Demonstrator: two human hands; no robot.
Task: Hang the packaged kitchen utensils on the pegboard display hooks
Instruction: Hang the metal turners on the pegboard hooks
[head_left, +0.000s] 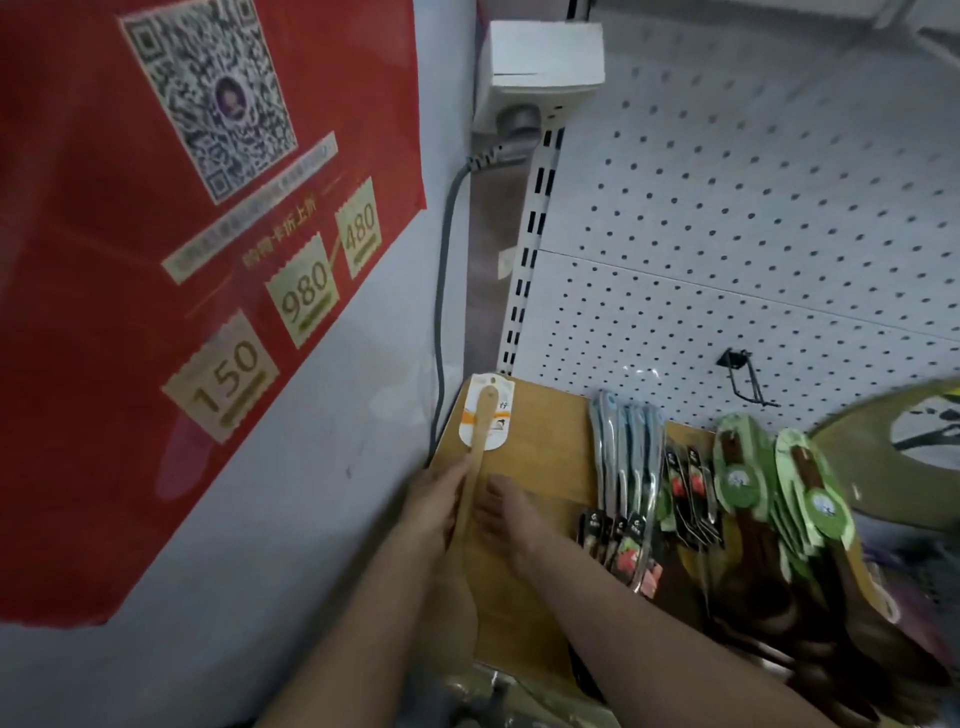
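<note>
- Long pale wooden utensil w/ white-and-orange header card (480, 431): lies on the tan wooden shelf board (545, 447), card end toward 12 o'clock near the board's back-left corner, handle running down toward 6 o'clock betw. the two hands.
- Left hand (434, 506): at approx 7 o'clock of the card, fingers curled along the utensil's handle, thumb side against it; holds the handle.
- Right hand (506, 512): just at 3 o'clock of the handle, fingers bent down onto the board beside it; can't tell if they touch the handle or grip anything.
- White perforated metal pegboard (727, 234): fills upper right; one black wire hook (748, 382) sticks out at approx 3 o'clock of the card, bare.
- Row of packaged utensils on the board at 3 o'clock of the hands: grey-blue handled pieces in clear packs (626, 452), black-carded packs w/ red picture (623, 540), more black-carded metal tools (693, 499), then dark wooden spatulas on green oval cards (779, 483) overlapping each other farthest right.
- Red poster w/ QR code and price tags 150, 980, 480 (208, 260): on the grey wall at 9–10 o'clock.
- Grey cable (441, 312): runs down the wall betw. poster and pegboard upright, from a white box (543, 57) at 12 o'clock.
</note>
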